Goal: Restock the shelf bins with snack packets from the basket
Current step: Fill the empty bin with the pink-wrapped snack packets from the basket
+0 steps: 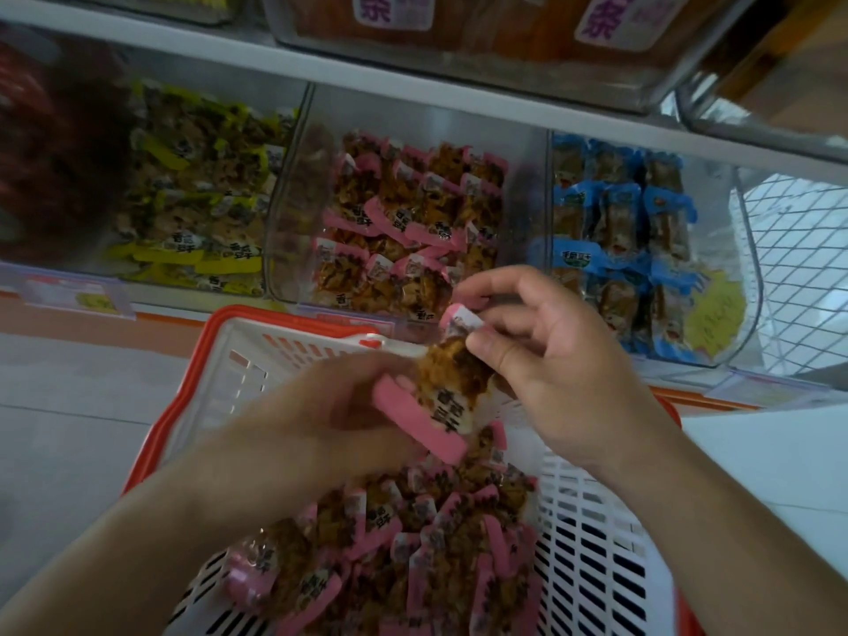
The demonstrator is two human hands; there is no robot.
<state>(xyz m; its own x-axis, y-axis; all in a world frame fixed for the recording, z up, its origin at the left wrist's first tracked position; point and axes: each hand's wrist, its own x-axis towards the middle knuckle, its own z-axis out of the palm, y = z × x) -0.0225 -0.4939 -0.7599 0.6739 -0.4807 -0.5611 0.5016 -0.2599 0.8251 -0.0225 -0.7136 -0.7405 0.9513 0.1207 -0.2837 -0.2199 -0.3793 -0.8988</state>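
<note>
A pink-edged snack packet (447, 385) hangs above the white basket with a red rim (293, 355). My left hand (330, 420) grips its lower pink edge, blurred by motion. My right hand (550, 360) pinches its upper end between thumb and fingers. Several more pink packets (413, 543) lie heaped in the basket below my hands. Straight ahead, the clear middle shelf bin (293, 199) holds several of the same pink packets (413, 222).
A bin of yellow packets (197, 204) stands to the left and a bin of blue packets (619, 231) to the right. An upper shelf with clear bins (459, 43) overhangs. A wire mesh panel (798, 250) is at far right. Pale floor tiles flank the basket.
</note>
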